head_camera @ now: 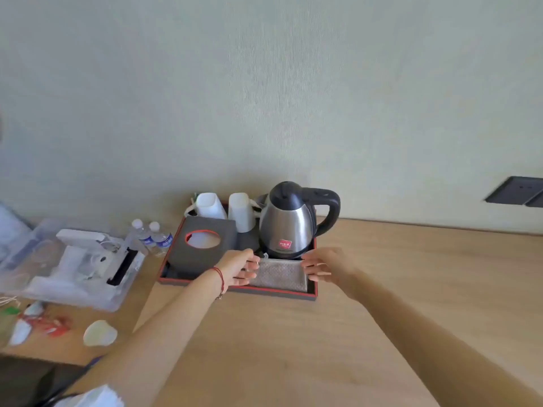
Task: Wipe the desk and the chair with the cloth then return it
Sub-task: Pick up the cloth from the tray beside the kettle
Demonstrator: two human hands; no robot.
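Note:
A folded grey cloth (280, 274) lies flat in the front right part of a dark tray with a red rim (264, 292) on the wooden desk (293, 348). My left hand (239, 267) rests at the cloth's left edge, fingers spread and touching it. My right hand (324, 264) is at the cloth's right edge, fingers apart, fingertips on or just over the cloth. Neither hand has closed around the cloth. The chair is out of sight.
In the tray stand a steel kettle (289, 227), two upturned white cups (223, 211) and a grey tissue box (202, 243). Left of the tray are two small water bottles (152, 236), a clear plastic bag of white items (73, 265) and small wrappers (41, 324). A wall socket (517, 190) sits at right.

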